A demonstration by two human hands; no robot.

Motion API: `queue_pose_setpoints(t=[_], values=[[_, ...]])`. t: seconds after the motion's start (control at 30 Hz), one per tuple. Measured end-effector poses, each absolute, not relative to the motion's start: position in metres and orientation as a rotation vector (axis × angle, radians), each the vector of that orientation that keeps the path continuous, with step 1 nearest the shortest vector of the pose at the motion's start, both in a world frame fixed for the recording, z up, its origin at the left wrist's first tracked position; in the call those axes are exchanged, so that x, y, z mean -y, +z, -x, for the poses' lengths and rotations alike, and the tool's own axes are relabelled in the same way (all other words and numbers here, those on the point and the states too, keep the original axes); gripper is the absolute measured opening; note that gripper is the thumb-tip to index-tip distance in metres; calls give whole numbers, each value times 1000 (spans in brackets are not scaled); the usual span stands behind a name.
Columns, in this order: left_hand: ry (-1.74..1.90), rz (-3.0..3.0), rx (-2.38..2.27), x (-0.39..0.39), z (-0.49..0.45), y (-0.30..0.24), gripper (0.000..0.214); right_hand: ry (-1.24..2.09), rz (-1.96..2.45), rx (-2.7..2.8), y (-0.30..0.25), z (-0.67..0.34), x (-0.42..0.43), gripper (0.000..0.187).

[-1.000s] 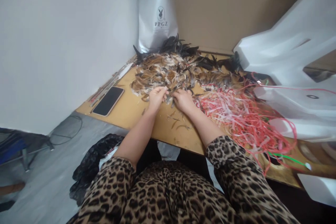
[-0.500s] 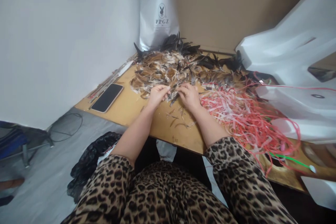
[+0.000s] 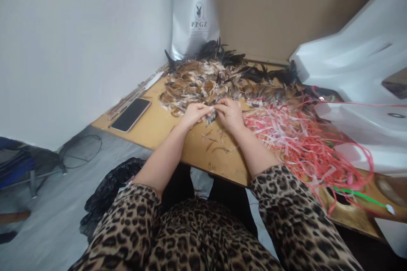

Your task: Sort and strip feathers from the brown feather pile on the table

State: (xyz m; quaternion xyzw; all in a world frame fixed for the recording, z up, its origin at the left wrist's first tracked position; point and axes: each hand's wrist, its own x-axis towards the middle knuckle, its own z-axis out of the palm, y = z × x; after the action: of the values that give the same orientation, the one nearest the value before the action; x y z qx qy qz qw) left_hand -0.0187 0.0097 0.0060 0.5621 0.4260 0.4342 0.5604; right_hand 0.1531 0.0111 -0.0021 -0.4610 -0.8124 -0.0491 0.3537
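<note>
My left hand [image 3: 194, 114] and my right hand [image 3: 231, 114] meet at the near edge of a big heap of brown, white and black feathers [image 3: 216, 82] on a yellowish wooden table [image 3: 159, 125]. Both hands have their fingers pinched together on a small tuft of feathers [image 3: 212, 114] held between them. A few loose feathers [image 3: 216, 144] lie on the table just in front of my wrists. Both forearms come out of leopard-print sleeves.
A tangle of red and pink strips [image 3: 295, 139] spreads right of my hands. A black phone [image 3: 131, 114] lies at the table's left edge. A white PPGZ bag [image 3: 196, 12] stands behind the feathers. White foam pieces [image 3: 356, 67] fill the right side. A black bag [image 3: 108, 194] lies on the floor.
My hands have drawn closer together, the fingertips now meeting on the tuft. The view has shifted slightly.
</note>
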Motion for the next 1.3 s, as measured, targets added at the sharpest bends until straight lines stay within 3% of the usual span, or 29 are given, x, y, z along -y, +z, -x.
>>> queue_pose_setpoints(t=[0.3,0.4,0.5,0.7,0.97,1.1,1.3], values=[[938,-1246,-914,-11,19,-2,31,-115,1140,2049,-2,-146,-7,21],[973,-1171,-881,-13,20,-3,28,-29,1143,1891,-2,-146,-9,30],[1021,-1070,-869,-16,21,-3,27,130,1145,1601,-4,-148,-14,42],[1117,-987,-874,-17,19,-1,26,689,1101,1330,1,-139,-16,24],[975,-1083,-793,-13,18,-2,25,1299,952,1114,6,-132,-12,30],[891,-1098,-746,-11,18,-2,25,1441,854,1114,5,-136,-15,25],[905,-1054,-789,-10,21,4,34,1399,899,1107,10,-139,-16,30]])
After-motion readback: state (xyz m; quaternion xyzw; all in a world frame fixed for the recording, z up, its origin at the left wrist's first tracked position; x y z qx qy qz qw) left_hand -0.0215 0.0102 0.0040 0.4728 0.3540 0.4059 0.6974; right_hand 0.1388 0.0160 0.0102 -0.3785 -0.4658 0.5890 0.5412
